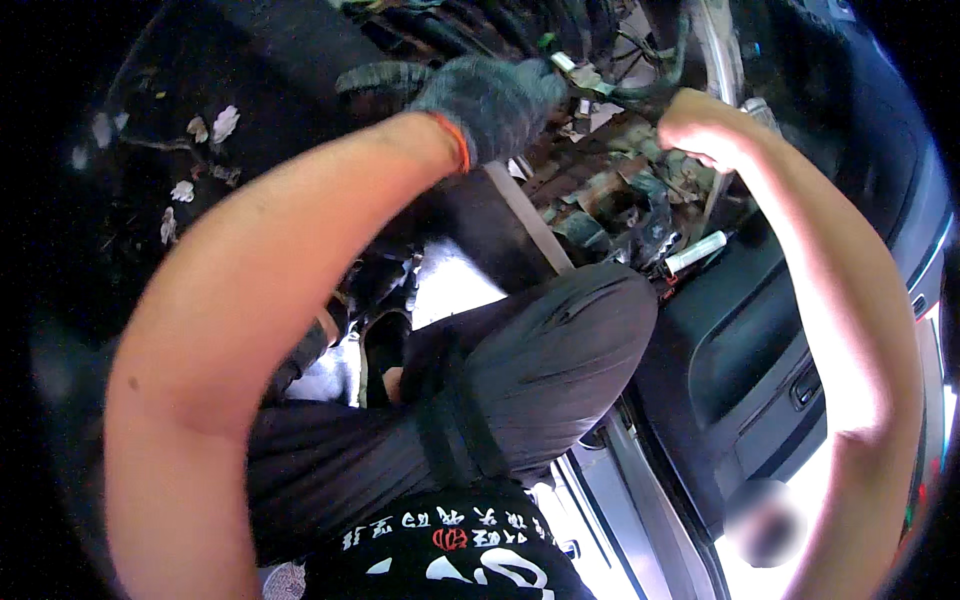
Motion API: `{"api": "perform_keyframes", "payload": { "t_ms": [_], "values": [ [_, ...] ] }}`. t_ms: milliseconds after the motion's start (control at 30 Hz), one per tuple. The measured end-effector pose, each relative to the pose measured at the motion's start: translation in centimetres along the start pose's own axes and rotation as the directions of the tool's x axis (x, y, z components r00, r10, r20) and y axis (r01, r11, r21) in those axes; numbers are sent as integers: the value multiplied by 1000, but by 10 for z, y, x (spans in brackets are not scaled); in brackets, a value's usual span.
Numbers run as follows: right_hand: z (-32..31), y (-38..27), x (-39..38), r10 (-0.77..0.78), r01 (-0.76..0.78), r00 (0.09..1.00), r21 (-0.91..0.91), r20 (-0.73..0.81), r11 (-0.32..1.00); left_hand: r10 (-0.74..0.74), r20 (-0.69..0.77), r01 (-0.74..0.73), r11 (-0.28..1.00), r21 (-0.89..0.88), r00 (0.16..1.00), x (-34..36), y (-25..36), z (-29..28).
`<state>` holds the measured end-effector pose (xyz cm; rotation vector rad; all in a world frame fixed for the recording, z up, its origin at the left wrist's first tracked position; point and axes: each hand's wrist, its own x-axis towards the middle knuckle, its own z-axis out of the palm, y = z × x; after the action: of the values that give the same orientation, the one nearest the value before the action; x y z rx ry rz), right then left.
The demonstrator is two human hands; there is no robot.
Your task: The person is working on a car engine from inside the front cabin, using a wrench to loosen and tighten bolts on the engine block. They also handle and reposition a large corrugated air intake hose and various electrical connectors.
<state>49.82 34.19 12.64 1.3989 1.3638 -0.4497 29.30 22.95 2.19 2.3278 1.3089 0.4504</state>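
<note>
My left hand (495, 105) wears a dark knit glove with an orange cuff and reaches into the stripped inside of a vehicle. Its fingers curl at a pale connector (578, 72) on a dark wiring harness (640, 95); the fingertips are partly lost in shadow. To the right, my bare right hand (700, 128) is closed in a fist at the other end of this stretch of harness. What lies inside the fist is mostly hidden. Below both hands, brackets and cut-looking parts (625, 195) fill an opened-up area.
Bundled dark wires (460, 25) hang at the top. A light metal strip (530, 215) slants below my left hand. A white cylinder (695, 253) lies beside a dark door panel (745, 350) on the right. My bent leg (560, 350) takes up the middle. White scraps (225, 123) dot the dark left side.
</note>
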Motion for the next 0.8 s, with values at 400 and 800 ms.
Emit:
{"api": "perform_keyframes", "payload": {
  "t_ms": [400, 800],
  "values": [
    [5, 2, -23, -160, 137, 968, -128, -193, 982, 364, 217, -407, 889, 209, 906, 173, -19, 21],
    [24, -9, 15, -361, 300, 898, -249, -253, 921, 367, 244, -413, 894, 172, 898, 164, -21, 27]
  ]
}}
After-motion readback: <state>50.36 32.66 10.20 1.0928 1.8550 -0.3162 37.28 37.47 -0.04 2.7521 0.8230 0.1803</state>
